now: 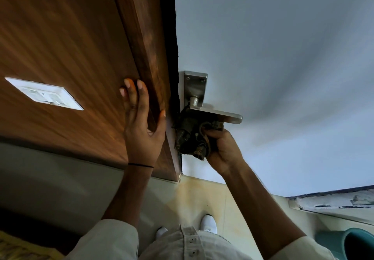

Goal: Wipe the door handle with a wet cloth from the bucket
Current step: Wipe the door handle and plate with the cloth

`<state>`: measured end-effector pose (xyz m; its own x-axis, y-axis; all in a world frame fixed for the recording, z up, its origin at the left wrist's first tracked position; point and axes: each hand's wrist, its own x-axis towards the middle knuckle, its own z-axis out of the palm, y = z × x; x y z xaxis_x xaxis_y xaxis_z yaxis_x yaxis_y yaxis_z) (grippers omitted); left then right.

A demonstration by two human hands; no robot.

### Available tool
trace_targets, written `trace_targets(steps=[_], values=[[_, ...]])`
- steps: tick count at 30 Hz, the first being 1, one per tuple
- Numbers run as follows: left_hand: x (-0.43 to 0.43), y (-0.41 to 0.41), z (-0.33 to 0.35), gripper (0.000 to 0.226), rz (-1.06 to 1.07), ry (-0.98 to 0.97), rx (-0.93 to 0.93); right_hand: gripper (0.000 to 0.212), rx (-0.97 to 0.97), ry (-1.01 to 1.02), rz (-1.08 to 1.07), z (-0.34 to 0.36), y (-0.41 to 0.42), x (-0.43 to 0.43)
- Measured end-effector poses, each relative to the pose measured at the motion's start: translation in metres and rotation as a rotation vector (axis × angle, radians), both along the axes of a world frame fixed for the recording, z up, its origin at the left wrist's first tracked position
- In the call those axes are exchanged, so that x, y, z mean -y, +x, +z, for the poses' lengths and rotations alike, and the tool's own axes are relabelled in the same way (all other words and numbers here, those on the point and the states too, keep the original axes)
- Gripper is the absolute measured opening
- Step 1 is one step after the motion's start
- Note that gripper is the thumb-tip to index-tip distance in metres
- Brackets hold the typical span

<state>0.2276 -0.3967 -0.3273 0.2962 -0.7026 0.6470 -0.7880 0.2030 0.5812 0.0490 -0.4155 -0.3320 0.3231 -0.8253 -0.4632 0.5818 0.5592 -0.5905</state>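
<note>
**A:** Nearest to you, what do you have?

**B:** Your own pale shirt (188,243) with its buttons, and your two white shoes (208,222) on the tiled floor (202,195) below your arms. Low and well off to the right of your right hand sits the teal bucket (346,241), only its rim and part of its wall in frame; you cannot tell what is in it, the inside reads dark.

**A:** And your right hand?

**B:** Your right hand (220,146) is clenched around a dark, crumpled cloth (192,136), fingers curled into it. The cloth bunches up and to the left of that hand, pressed against the underside of the door handle (218,114).

**A:** Where exactly is the handle?

**B:** Just above your right hand: a brushed metal lever pointing right, its free end bare past the cloth. Its backplate (195,87) rises above it on the pale door (283,57).

**A:** Your left hand?

**B:** Your left hand (141,122) grasps nothing; it lies flat with fingers spread on the brown wood frame (145,37), thumb hooked at the edge, just left of the cloth. A thin black band (140,165) circles that wrist.

**A:** Farther out?

**B:** A white switch plate (44,93) on the wood panel (60,37), well left of your left hand.
</note>
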Motion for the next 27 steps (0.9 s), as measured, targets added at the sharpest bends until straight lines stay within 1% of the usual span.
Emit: trace_targets(steps=[2,8,11,14,16,19,22,26,27], values=[[0.0,-0.001,-0.001,0.08,-0.001,0.0,-0.005,0.036,-0.011,-0.007,0.02,0.0,0.003,0.004],[-0.002,0.004,-0.001,0.08,-0.008,0.003,0.02,0.029,0.078,-0.008,0.056,0.003,0.019,0.006],[-0.003,0.004,0.0,0.079,-0.003,0.014,0.012,0.037,0.013,-0.034,0.041,-0.003,0.001,0.002],[-0.002,0.001,0.001,0.078,0.002,0.028,-0.002,0.038,-0.037,-0.047,0.028,-0.004,-0.004,0.004],[-0.002,0.0,0.001,0.078,0.009,0.036,-0.002,0.034,-0.001,-0.07,0.043,0.002,0.005,0.005],[-0.002,0.001,0.0,0.079,0.006,0.042,0.012,0.031,0.05,-0.045,0.05,0.004,0.016,0.004],[-0.003,0.002,0.0,0.079,0.004,0.04,0.012,0.033,0.014,-0.031,0.019,0.005,-0.001,-0.004],[-0.001,-0.001,0.0,0.078,0.009,0.042,0.0,0.036,0.042,0.001,-0.085,0.011,-0.039,-0.03],[-0.001,-0.002,-0.001,0.078,0.009,0.04,-0.004,0.037,0.006,-0.003,-0.114,0.014,-0.046,-0.04]])
